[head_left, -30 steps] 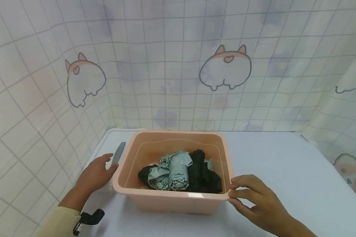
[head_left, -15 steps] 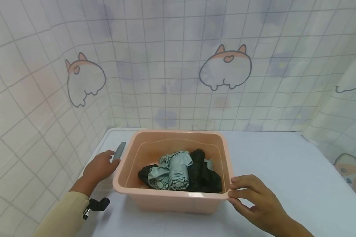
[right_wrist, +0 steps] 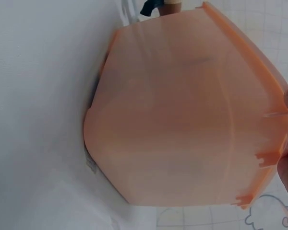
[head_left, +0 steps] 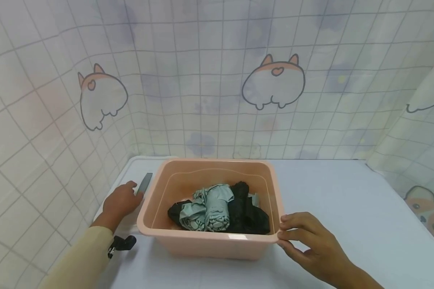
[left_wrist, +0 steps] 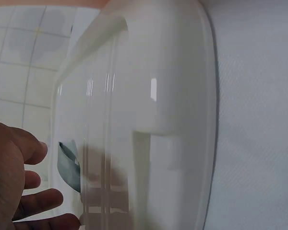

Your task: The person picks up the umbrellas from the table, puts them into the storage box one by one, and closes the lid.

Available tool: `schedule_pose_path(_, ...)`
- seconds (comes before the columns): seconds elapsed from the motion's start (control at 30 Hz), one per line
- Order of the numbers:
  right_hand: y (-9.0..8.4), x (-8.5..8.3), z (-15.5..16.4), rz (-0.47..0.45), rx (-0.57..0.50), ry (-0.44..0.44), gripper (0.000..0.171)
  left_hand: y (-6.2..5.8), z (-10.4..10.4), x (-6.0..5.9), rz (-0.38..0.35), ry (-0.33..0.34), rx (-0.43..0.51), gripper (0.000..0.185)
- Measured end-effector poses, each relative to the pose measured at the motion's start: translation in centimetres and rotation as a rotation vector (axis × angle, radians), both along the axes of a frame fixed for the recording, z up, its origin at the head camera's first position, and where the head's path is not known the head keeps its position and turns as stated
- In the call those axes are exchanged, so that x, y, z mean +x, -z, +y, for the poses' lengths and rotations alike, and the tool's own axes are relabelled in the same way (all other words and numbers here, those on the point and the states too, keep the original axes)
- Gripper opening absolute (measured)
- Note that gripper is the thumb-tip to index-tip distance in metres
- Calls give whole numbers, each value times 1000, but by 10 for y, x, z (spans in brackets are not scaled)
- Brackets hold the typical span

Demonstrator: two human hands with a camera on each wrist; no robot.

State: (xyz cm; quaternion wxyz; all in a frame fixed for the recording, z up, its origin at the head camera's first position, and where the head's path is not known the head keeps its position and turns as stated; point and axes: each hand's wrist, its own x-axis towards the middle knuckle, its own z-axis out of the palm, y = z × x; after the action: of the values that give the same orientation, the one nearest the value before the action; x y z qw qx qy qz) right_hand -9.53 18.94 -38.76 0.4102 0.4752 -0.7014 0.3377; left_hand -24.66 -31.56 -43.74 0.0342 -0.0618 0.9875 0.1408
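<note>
From the head view, the pink tub (head_left: 209, 237) of rolled clothes (head_left: 217, 208) sits mid-table; the right hand (head_left: 307, 245) pinches its near corner rim, while the left hand (head_left: 121, 202) lies relaxed beside a grey strip (head_left: 144, 183). The left wrist view shows loose fingers (left_wrist: 36, 203) by a white lid (left_wrist: 149, 120); the right wrist view shows the tub's wall (right_wrist: 182, 120), so a one-corner lift would likely tip it.

Left hand shifts up along the tub's side

The left hand (head_left: 121, 201) has drawn up and right in the head view, closer to the grey strip (head_left: 144, 183), fingers curled more; its sleeve (head_left: 83, 259) now shows further into the lower left.
</note>
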Motion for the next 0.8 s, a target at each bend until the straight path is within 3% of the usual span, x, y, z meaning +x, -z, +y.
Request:
schedule_pose_path(0.53, -7, 3, -5, -8, -9, -7, 31, 13, -6, -21, 35, -9, -27, 54)
schedule_pose_path(0.8, -4, 4, -3, -19, 4, 13, 31, 11, -2, -25, 7, -12, -37, 52)
